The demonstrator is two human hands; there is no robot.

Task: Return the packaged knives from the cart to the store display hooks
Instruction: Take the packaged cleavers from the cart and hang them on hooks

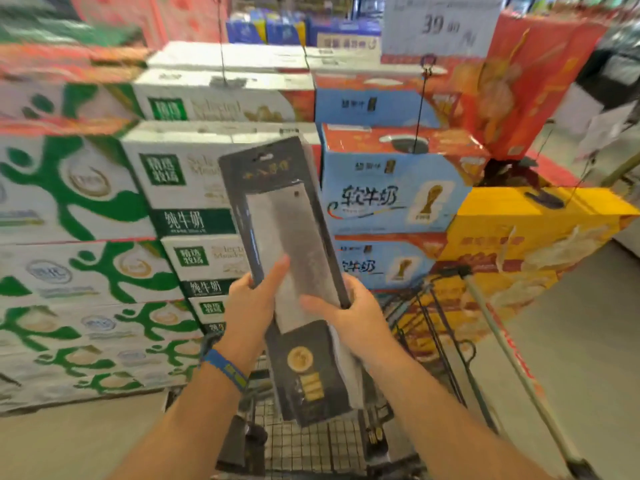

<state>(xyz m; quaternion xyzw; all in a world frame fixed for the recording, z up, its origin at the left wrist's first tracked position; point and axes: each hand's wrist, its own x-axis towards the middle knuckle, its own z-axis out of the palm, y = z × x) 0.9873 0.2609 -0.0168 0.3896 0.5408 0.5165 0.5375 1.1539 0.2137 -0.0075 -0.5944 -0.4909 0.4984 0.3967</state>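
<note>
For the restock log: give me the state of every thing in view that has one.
Packaged knife: held up tilted above the cart, on no hook.
Left grip: holds the pack's left edge, index finger along the front.
Right grip: holds its right edge, thumb on the front.
Cart: standing under the pack.
Milk cartons: stacked, closed.

The knife pack (291, 244) stands tilted above the cart (311, 445), with the left hand (252, 303) on its left edge and the right hand (353, 320) on its right. Stacked cartons (104, 209) rise behind and left of the cart, and a sign (440, 26) sits above them at rear right.
</note>
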